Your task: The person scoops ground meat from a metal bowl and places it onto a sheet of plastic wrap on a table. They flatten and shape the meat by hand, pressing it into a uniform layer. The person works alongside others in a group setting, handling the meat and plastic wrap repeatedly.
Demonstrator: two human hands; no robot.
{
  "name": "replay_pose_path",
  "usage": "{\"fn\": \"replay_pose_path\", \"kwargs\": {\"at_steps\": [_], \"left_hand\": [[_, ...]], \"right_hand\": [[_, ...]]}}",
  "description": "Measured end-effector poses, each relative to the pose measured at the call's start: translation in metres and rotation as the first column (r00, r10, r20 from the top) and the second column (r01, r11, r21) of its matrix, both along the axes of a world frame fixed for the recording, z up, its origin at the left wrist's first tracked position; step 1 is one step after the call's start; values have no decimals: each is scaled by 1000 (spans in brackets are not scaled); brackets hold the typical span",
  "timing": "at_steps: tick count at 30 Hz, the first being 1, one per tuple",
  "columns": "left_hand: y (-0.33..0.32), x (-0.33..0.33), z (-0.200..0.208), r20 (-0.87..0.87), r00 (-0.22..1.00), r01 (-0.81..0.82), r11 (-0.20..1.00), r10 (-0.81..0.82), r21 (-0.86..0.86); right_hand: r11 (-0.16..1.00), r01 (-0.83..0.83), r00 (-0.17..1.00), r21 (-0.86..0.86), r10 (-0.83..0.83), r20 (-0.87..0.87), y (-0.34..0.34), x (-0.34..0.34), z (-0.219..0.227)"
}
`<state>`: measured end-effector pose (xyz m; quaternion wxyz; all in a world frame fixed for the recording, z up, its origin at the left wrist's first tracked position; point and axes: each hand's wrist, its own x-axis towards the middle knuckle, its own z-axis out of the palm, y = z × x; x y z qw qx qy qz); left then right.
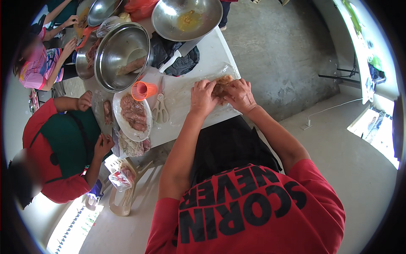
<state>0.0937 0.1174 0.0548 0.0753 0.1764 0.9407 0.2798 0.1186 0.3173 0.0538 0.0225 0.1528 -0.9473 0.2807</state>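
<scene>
At the right end of the white table (182, 106), my left hand (202, 98) and my right hand (241, 96) are closed on a lump of raw, pale brown meat (221, 86). The fingers curl over it from both sides and hide part of it. Clear plastic film (226, 70) lies crumpled around and beneath the meat. Left of my hands are white-handled scissors (160, 110), an orange plastic cup (144, 90) and an oval white plate (144, 134) with flattened raw meat (134, 114). The cup stands at the plate's far edge.
A large knife (179, 55) lies on a black plastic bag (192, 61). Behind are a steel bowl (101, 63) holding a meat roll (132, 65) and another bowl (211, 21) with yellowish liquid. A person in red and green (63, 144) stands at left. A plastic chair (122, 197) is below.
</scene>
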Motion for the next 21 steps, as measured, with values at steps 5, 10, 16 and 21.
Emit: {"fn": "replay_pose_path", "kwargs": {"at_steps": [5,10,16,21], "left_hand": [[3,16,19,-2,997,-82,997,82,-11],[-6,25,1,-24,996,-87,995,86,-48],[-20,36,-6,-66,974,-214,976,216,32],[-27,35,-22,-116,968,-213,974,221,76]], "right_hand": [[998,57,998,-6,-57,-23,-2,-14,4],[1000,21,1000,-6,-21,0,3,-16,0],[995,-84,996,-56,85,21,6,-4,19],[995,-102,994,-14,102,46,-2,4,4]]}}
